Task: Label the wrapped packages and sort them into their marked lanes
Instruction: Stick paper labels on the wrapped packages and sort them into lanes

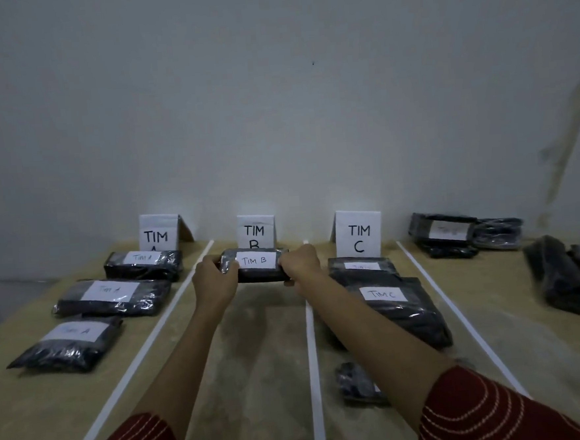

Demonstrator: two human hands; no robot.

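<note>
Nearest, a small dark pkg (360,383) lies in lane C w/ no label showing, so can't tell if it's tagged. Lane A, left of the white tape line (145,336), holds 3 TIM A pkgs (112,297). Lane C has 2 TIM C pkgs (390,302), overlapping.

Mid-table, left hand (214,280) and right hand (300,267), fingers curled, each grip one end of the TIM B pkg (256,267). It sits at the far end of lane B, just in front of the TIM B sign (255,230). Resting or just above the surface, can't tell.

Approx. 5 sorted, and this looks like the 1st for B. Far right, outside the lanes, a pile of pkgs (557,276) waits, most w/ no readable label. Plenty left to do, I'd judge.
</note>
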